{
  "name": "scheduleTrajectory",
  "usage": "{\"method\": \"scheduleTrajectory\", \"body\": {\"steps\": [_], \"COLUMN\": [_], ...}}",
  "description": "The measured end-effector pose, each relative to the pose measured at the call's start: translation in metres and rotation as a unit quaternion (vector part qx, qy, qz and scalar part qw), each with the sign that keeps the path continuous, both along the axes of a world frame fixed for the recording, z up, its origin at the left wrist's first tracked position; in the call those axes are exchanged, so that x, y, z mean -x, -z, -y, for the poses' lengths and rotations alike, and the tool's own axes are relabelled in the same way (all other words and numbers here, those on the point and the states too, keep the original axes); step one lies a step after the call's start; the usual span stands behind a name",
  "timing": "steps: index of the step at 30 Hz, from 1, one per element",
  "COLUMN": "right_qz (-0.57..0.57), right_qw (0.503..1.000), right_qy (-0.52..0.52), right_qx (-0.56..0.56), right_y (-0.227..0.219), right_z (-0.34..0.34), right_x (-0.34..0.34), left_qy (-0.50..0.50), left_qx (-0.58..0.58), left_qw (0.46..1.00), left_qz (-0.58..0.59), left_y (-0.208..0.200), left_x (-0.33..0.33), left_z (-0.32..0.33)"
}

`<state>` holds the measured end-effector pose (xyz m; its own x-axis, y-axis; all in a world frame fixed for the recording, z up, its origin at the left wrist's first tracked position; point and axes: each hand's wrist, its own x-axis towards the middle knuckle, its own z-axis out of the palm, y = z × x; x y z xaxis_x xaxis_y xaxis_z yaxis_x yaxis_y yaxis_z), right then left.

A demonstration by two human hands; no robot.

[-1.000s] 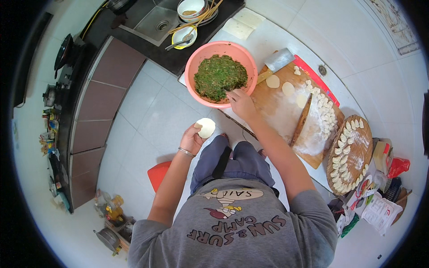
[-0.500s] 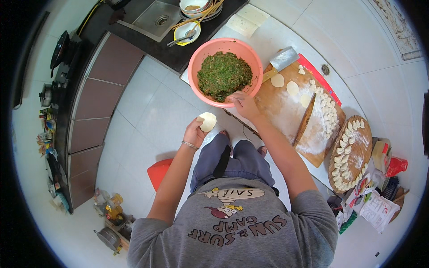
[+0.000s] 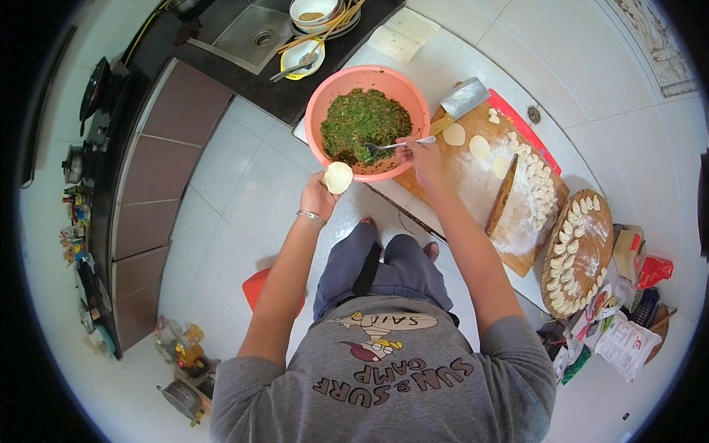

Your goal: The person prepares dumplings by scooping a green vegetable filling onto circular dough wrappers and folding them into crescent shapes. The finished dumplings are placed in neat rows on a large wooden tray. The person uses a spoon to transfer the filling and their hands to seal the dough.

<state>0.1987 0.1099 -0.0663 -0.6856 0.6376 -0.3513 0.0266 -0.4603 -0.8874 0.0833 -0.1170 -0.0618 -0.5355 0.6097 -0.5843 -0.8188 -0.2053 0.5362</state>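
Observation:
A round pale dumpling wrapper (image 3: 338, 178) lies in my left hand (image 3: 318, 193), which is closed around its edge just off the near rim of a pink basin (image 3: 317, 101). Chopped green filling (image 3: 367, 118) is heaped in that basin. Over the basin's right near side, my right hand (image 3: 422, 157) grips a metal spoon (image 3: 419, 141), whose bowl end touches the filling. More flat wrappers (image 3: 479, 147) rest on the floured wooden board (image 3: 467, 193) to the right, beside many folded dumplings (image 3: 541, 190).
A cleaver (image 3: 464, 99) lies on the board's far edge, and a rolling pin (image 3: 504, 193) crosses its middle. Farther right stands a round board (image 3: 588, 255) with rows of dumplings. Bowls with chopsticks (image 3: 319, 39) sit by the sink (image 3: 255, 36). A red stool (image 3: 255, 288) is at my left.
My right hand has risen from the basin's near rim and now shows a spoon with its tip in the filling. My left hand has brought the wrapper slightly nearer the basin.

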Motion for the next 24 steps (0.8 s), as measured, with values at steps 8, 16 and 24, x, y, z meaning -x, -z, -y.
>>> {"method": "scheduleTrajectory", "body": {"steps": [8, 16, 24], "right_qz": [-0.1, -0.166, -0.226], "right_qw": [0.994, 0.984, 0.969], "right_qy": [-0.003, -0.043, -0.039], "right_qx": [-0.037, -0.047, 0.087], "right_y": [-0.064, -0.047, -0.027], "right_z": [-0.005, -0.002, -0.009], "right_x": [-0.017, -0.035, -0.042], "left_qy": [0.047, 0.05, 0.05], "left_qx": [-0.117, -0.135, -0.127], "left_qw": [0.991, 0.984, 0.981], "left_qz": [0.051, 0.107, 0.138], "left_y": [-0.04, -0.068, -0.07], "left_x": [0.004, 0.005, 0.006], "left_z": [-0.053, -0.076, -0.08]}}
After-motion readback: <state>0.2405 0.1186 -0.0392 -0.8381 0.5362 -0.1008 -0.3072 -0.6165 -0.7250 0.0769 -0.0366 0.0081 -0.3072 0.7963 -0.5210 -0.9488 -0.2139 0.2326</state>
